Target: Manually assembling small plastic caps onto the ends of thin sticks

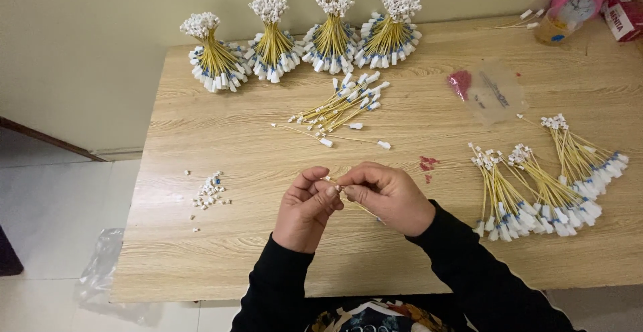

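Both hands [348,194] pinch yellow wire [365,209] between fingertips.

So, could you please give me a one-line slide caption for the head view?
Both hands, left hand and right hand, pinch a yellow wire over the wooden table, bundles standing behind.

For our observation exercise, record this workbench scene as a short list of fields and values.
Surface: wooden table
Left hand: pinches a small white connector
Right hand: holds a thin yellow wire at the same spot
Back row: four upright tied bundles of yellow wires
Centre: loose wires
Right side: three flat bundles
Left side: pile of tiny white connectors
Far corner: pink alarm clock
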